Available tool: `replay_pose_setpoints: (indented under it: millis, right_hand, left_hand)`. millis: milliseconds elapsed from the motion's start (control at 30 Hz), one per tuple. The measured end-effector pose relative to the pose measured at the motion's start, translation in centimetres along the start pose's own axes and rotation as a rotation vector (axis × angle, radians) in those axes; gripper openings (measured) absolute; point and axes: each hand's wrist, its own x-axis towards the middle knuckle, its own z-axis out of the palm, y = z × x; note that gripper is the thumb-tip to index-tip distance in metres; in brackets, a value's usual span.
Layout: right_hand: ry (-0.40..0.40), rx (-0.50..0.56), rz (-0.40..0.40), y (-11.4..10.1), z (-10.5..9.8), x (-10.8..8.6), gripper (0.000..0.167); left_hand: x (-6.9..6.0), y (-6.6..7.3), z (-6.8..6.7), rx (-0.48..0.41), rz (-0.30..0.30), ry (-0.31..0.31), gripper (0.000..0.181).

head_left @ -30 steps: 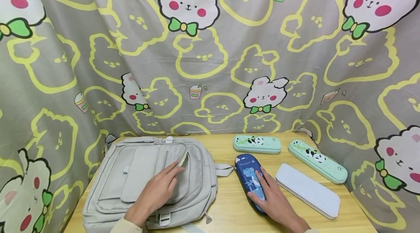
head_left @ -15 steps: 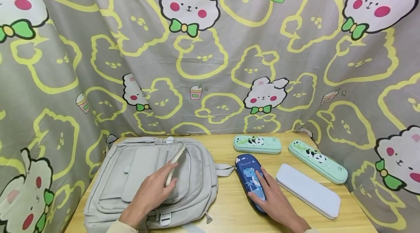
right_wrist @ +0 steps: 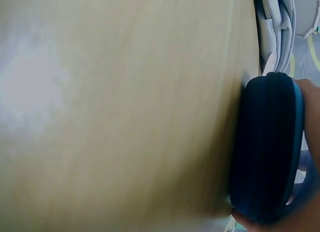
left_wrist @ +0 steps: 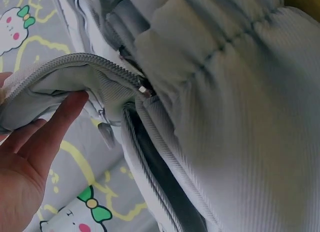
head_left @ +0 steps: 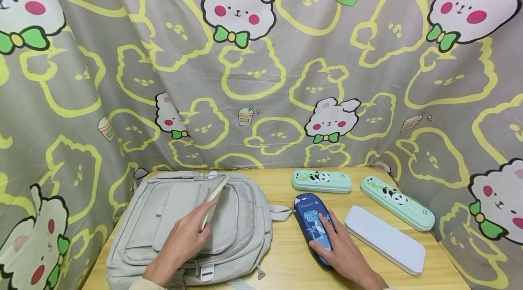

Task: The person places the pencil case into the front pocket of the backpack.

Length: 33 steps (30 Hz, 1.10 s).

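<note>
Evidently the left hand [head_left: 184,238] is pinching the raised edge of a pocket flap [head_left: 217,192], thumb and fingers bent round the fabric; the left wrist view shows a curved zipper [left_wrist: 100,59] running along that edge. Held up this way, the flap stands away from the pocket behind it, which is probably the reason for the grip. The right hand [head_left: 345,253] wraps over the navy dinosaur pencil case [head_left: 312,222], thumb across the lid and fingers toward the far side, a grip that likely steadies it. In the right wrist view, the case's dark side rises beside the table top, but I cannot tell whether any weight has been taken off the wood.

Around them, the pale grey backpack [head_left: 173,203] lies flat, its front pockets facing up, presumably so they can be reached from above. Its hanging loop [head_left: 282,213] extends toward the dinosaur case; whether they touch is unclear. Right of that case, a plain whitish pencil case [head_left: 386,240] lies aslant, with a mint panda pencil case [head_left: 398,203] beyond it and another panda case [head_left: 321,182] near the back of the wooden table [head_left: 282,258]. Behind hangs a rabbit-print curtain [head_left: 265,76].
</note>
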Motion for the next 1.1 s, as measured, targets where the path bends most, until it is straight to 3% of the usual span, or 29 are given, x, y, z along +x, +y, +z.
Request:
replay_pose_setpoints:
  millis: [333,567,800,1100]
  right_hand:
    - [0.041,0.005,0.015,-0.4,0.1,-0.5,0.099]
    - [0.044,0.009,0.059,-0.9,0.3,-0.9,0.111]
    - [0.034,-0.002,0.091,-1.1,0.6,-1.0,0.119]
    - [0.048,-0.008,0.1,-1.5,0.5,-1.0,0.118]
  left_hand:
    - [0.2,-0.2,-1.6,-0.025,-0.066,-0.019,0.071]
    - [0.3,-0.4,-2.4,-0.036,-0.1,-0.02,0.07]
    - [0.5,-0.5,-3.3,-0.083,-0.173,-0.071,0.07]
    - [0.8,-0.6,-4.4,-0.119,-0.207,-0.061,0.069]
